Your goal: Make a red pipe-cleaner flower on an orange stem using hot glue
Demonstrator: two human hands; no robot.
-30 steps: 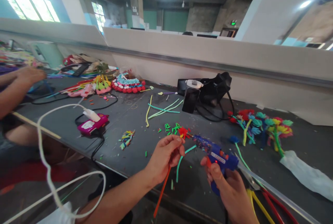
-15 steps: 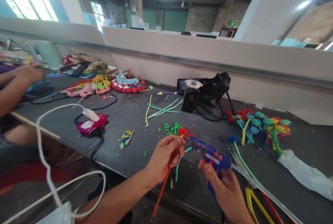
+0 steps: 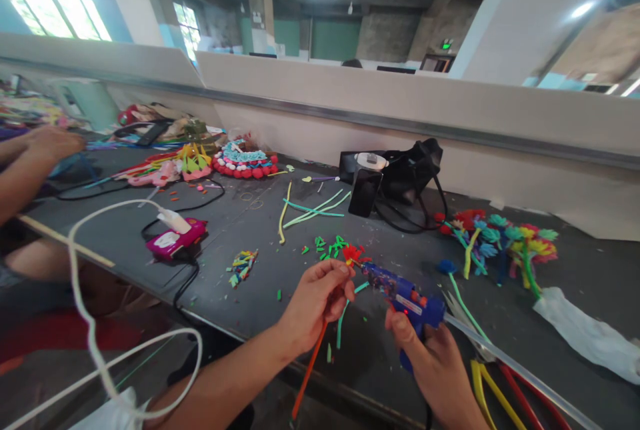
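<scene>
My left hand [image 3: 323,297] pinches a pipe-cleaner flower whose orange stem [image 3: 309,371] hangs below the palm. Its red petals [image 3: 353,253] show just beyond the fingertips. My right hand [image 3: 430,357] is closed round the handle of a blue hot glue gun [image 3: 413,303], with a small red light lit on its body. The nozzle points left and sits at the flower, close to my left fingertips; whether it touches cannot be made out. A long clear glue stick [image 3: 515,367] juts from the gun's rear. Green cut pieces [image 3: 330,247] lie just behind the flower.
Yellow-and-red-handled scissors [image 3: 493,377] lie at right, near finished flowers [image 3: 500,237] and a white wrapped stem [image 3: 585,330]. A black phone [image 3: 365,193] leans before a black bag [image 3: 417,167]. At left are a magenta power strip [image 3: 180,238], a white cable [image 3: 75,283] and another person's hands [image 3: 55,147].
Both hands hold nearly the same pose, with the glue gun's nozzle still at the flower. The glue stick's rear end appears shifted slightly right.
</scene>
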